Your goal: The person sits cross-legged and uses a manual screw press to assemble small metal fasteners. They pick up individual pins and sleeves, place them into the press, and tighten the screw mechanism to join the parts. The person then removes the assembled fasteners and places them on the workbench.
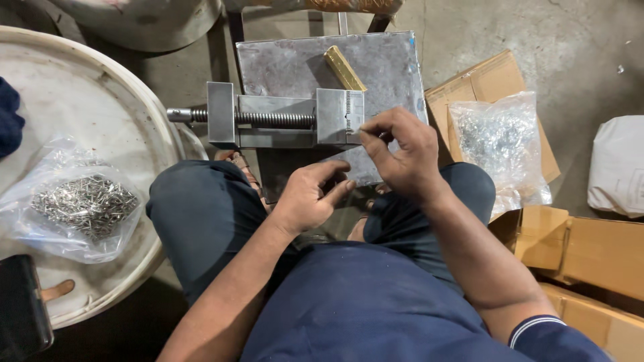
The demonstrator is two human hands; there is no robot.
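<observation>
Head view only, so going by that: person is sitting cross-legged on the floor with a small steel vise (285,121) sitting on a metal plate (396,67) in front of the knees. Right hand (402,151) is pinching something tiny at the vise's right block, thumb and forefinger pressed together, but the piece itself is too small to make out. Left hand (310,194) is hovering just below, fingers loosely curled, palm half open, holding nothing as far as I can tell. A brass bar (345,68) is lying loose on the plate behind the vise. Bag of pins (82,204) is resting on a white lid (87,114) to the left, another bag (498,144) on cardboard (483,84) to the right. My guess at the risks: that tiny piece is slipping out of the pinch and disappearing into the lap, or fingertips are getting nipped at the block since they're sitting right against it.
</observation>
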